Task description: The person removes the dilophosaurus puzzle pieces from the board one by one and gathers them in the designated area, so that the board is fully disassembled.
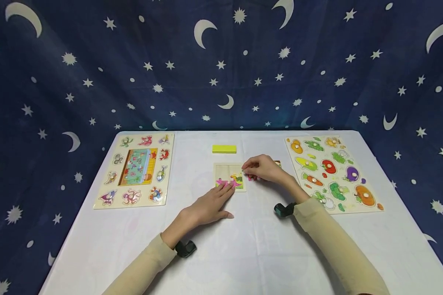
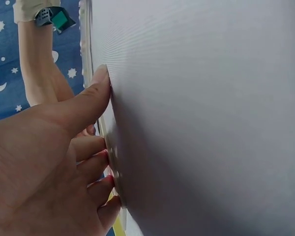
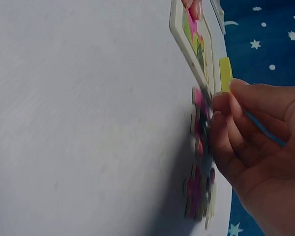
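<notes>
A small wooden puzzle board [image 1: 229, 169] lies mid-table, its near part filled with pink, green and yellow puzzle pieces [image 1: 238, 178]. On its near edge rests my left hand [image 1: 208, 205], fingers extended over the pink part and thumb spread away. At the board's right edge is my right hand [image 1: 263, 169], thumb and fingertips bent close together; whether a piece is between them is unclear. Loose puzzle pieces [image 3: 196, 194], mostly pink and dark, lie beneath and beside the right hand, blurred in the right wrist view and partly hidden by that hand in the head view.
Beyond the board lies a yellow block [image 1: 224, 149]. A sea-animal peg puzzle [image 1: 112, 164] is at the left, and a vegetable peg puzzle [image 1: 326, 153] at the right. A starry blue cloth [image 1: 221, 49] hangs behind the white table [image 1: 225, 258].
</notes>
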Available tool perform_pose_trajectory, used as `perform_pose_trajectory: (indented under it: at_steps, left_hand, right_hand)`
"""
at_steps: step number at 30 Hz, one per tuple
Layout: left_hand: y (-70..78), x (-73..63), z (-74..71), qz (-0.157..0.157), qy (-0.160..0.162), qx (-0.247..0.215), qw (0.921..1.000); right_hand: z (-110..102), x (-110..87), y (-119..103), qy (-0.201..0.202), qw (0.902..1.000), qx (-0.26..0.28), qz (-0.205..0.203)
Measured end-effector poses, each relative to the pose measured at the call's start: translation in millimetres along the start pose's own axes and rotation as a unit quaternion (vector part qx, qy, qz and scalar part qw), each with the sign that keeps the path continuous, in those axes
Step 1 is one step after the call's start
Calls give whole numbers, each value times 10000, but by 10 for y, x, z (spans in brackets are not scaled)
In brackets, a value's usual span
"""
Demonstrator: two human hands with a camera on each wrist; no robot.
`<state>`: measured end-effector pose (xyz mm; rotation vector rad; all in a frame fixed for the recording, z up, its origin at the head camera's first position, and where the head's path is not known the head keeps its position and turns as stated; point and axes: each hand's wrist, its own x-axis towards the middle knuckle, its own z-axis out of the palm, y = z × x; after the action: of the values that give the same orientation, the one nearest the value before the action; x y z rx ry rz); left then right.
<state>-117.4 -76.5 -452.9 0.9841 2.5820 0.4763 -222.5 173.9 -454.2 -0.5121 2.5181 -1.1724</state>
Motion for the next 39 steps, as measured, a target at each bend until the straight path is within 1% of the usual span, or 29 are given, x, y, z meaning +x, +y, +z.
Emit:
perform_pose_trajectory:
  at_steps: [4, 11, 25, 30, 35, 39]
  left_hand:
    - [1, 1, 8, -5, 15, -2, 10000]
    - [5, 10, 11, -5, -43, 70, 10000]
    - [1, 6, 7, 31, -29, 109, 9999]
    - [-1, 9, 4, 36, -24, 151, 9999]
    - [0, 2, 1, 26, -38, 107, 9999]
    - [-3, -12, 3, 11, -53, 35, 10000]
  right_hand:
    - [43, 50, -39, -101, 9998, -65, -149]
    - [102, 110, -60, -303, 9990, -243, -236]
    - [157, 156, -123, -414, 9973, -592, -98]
    - [158, 172, -122, -387, 9979, -528, -31]
    - [151, 177, -118, -424, 9987, -285, 33]
    - [144, 169, -119, -456, 9989, -119, -9]
